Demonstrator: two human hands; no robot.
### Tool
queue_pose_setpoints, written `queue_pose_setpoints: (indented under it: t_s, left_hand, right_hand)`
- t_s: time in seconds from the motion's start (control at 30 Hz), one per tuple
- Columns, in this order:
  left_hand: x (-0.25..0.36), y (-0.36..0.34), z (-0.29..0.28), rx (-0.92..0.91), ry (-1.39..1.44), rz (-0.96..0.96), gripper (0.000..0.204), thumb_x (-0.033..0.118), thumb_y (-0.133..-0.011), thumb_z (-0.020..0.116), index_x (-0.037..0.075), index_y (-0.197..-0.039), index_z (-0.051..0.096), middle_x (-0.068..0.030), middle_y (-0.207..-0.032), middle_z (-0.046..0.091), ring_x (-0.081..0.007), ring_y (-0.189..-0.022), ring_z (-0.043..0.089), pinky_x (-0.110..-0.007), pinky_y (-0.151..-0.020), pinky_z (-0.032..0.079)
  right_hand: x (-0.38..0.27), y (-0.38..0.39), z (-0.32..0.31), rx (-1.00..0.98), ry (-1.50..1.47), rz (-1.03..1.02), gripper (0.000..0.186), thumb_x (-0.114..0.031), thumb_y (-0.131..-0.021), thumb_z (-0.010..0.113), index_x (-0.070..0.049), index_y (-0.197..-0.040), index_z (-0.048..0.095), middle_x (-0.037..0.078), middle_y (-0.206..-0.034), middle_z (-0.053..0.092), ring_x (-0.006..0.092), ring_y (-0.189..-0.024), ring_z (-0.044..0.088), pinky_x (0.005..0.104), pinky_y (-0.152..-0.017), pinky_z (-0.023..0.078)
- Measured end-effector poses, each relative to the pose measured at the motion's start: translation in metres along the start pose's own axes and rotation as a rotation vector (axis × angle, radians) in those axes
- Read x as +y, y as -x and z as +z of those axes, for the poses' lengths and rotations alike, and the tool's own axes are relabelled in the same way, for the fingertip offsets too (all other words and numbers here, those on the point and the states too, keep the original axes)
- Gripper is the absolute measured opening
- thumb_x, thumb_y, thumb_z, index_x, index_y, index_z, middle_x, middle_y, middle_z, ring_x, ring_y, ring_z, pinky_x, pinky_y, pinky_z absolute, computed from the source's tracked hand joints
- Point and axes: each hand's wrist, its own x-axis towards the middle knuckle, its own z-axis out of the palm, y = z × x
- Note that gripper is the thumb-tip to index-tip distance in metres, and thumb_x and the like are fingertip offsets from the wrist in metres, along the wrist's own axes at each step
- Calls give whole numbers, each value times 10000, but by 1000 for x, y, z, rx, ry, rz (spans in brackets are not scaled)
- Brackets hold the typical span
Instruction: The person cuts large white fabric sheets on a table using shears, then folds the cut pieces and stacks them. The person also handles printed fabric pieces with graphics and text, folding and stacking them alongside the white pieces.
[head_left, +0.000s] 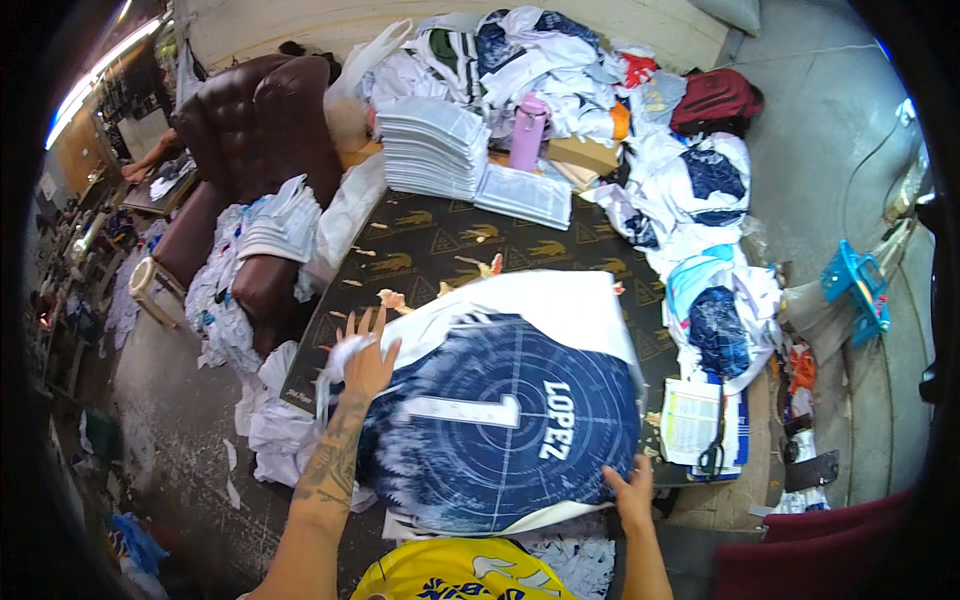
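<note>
A dark blue printed fabric panel point(480, 400) with white lettering, a numeral and a circular target pattern lies on the black worktable, its white margin point(560, 295) along the far side. My left hand point(370, 360) is at the panel's left edge with its fingers spread. Something white and blurred shows at that hand's wrist. At the near right corner, my right hand point(630, 490) touches the edge of the panel, thumb and fingers apart. The panel's near edge hangs close to my yellow shirt point(460, 570).
Folded white stacks point(430, 150) and a pink bottle point(528, 132) stand at the table's far side. Piled garments point(710, 180) line the right. Scissors point(712, 455) lie on papers point(690, 415). A brown armchair point(255, 120) holds more cloth. Scraps point(395, 300) litter the tabletop.
</note>
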Motion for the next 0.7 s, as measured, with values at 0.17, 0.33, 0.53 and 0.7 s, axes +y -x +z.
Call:
queue_pose_setpoints:
  t_s: [0.17,0.33,0.53,0.7]
  left_hand:
    - [-67,98,23,-238,-155,-142,827,431,-1037,622,160,-1733,270,-123,-1798,230,-384,-1654,191,-686,-1300,92]
    - [-144,40,39,-307,-217,-244,1007,231,-916,698,169,-1758,149,-108,-1825,152,-387,-1669,144,-687,-1306,103]
    - [-188,-53,81,-187,-198,-242,1127,407,-839,779,189,-1757,163,-136,-1819,154,-420,-1668,125,-731,-1283,85]
    - [-152,-201,146,-42,-168,34,975,594,-990,664,179,-1744,205,-155,-1791,225,-441,-1642,191,-741,-1272,109]
  right_hand:
    - [21,17,-45,348,807,-207,831,-93,-834,839,-4,-1559,442,300,-1501,523,474,-1409,490,535,-1196,387]
    - [-12,-46,28,-114,966,-515,710,-305,-937,779,-141,-1580,525,198,-1680,414,491,-1551,341,608,-1272,273]
    - [5,-156,110,-118,1187,-277,816,-510,-1000,664,-233,-1708,367,160,-1808,199,489,-1651,120,650,-1315,110]
    - [-44,-300,101,-4,1372,-248,804,-521,-1033,633,-248,-1721,320,160,-1806,197,514,-1632,163,714,-1280,167]
